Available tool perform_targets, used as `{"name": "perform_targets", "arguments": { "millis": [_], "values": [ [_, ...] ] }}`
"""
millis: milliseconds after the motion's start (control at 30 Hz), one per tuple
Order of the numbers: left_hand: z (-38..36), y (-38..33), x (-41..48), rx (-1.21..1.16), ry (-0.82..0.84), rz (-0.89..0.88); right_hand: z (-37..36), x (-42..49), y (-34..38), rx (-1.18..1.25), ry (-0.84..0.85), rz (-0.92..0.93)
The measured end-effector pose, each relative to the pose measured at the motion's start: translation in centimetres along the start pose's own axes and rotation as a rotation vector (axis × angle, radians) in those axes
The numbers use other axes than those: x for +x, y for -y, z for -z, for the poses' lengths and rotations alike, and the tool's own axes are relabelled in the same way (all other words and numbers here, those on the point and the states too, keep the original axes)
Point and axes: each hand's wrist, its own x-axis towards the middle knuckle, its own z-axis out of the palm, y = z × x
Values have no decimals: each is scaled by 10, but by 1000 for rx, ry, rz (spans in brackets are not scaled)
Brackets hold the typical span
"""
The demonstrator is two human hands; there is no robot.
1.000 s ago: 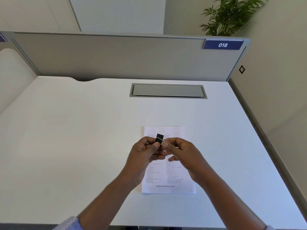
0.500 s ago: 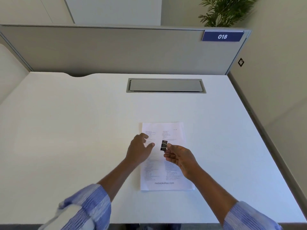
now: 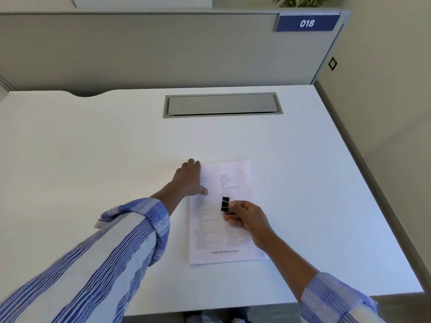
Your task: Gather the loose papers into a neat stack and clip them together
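Note:
A stack of printed white papers (image 3: 235, 183) lies flat on the white desk (image 3: 93, 159), long side running away from me. My left hand (image 3: 190, 179) rests at the stack's far left corner, fingers together over the paper's edge and thumb on the sheet. My right hand (image 3: 247, 217) hovers over the middle of the stack and pinches the wire handles of a black binder clip (image 3: 225, 203), which points left above the paper. The clip is not on the papers.
A grey cable hatch (image 3: 222, 105) is set into the desk behind the papers. A grey partition (image 3: 151, 50) with a blue "018" sign (image 3: 307, 23) closes the far side. The desk's right edge runs along a beige wall (image 3: 384, 113).
My left hand let go of the binder clip and slid forward to the papers' far left corner. My right hand kept the clip and drew it slightly back over the stack.

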Motion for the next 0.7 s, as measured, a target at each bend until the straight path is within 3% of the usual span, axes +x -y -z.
{"name": "perform_targets", "arguments": {
  "millis": [700],
  "values": [
    [12, -4, 32, 28, 70, 97, -4, 1, -11, -22, -45, 71]
  ]
}}
